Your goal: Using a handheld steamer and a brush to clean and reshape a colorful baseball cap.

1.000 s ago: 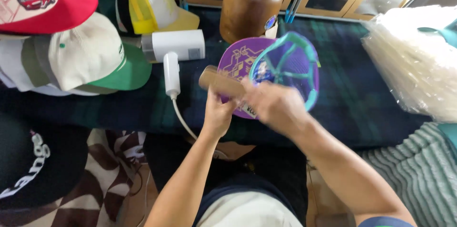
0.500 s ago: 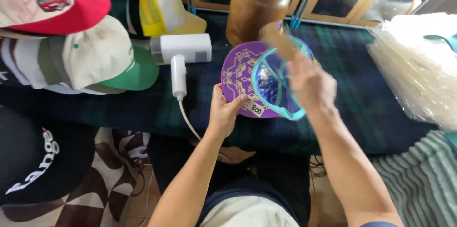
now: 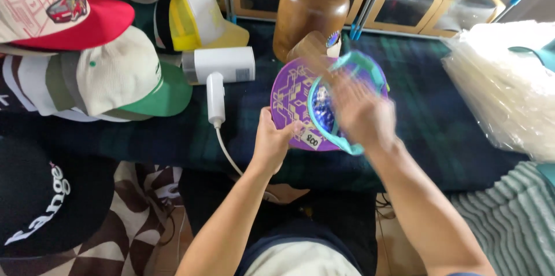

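Observation:
My left hand (image 3: 272, 140) grips the brim of a purple patterned cap (image 3: 295, 99) with teal trim and a small price sticker, held upside down over the dark plaid table (image 3: 439, 131). My right hand (image 3: 364, 117) is blurred with motion over the cap's crown opening. It seems to hold a short wooden cylinder (image 3: 306, 50), whose far end points toward a tall rounded wooden block (image 3: 309, 7) standing just behind the cap.
A white handheld appliance (image 3: 219, 67) with a cord lies left of the cap. Several caps crowd the left: beige-and-green (image 3: 121, 79), yellow-and-white (image 3: 196, 18), red-brimmed (image 3: 58, 4), black (image 3: 40, 195). A stack of clear plastic bags (image 3: 509, 79) lies right. Storage boxes (image 3: 404, 4) line the back.
My right hand swung the wooden cylinder from the cap's left side up toward the wooden block, then came down over the cap. My left hand kept its grip on the brim.

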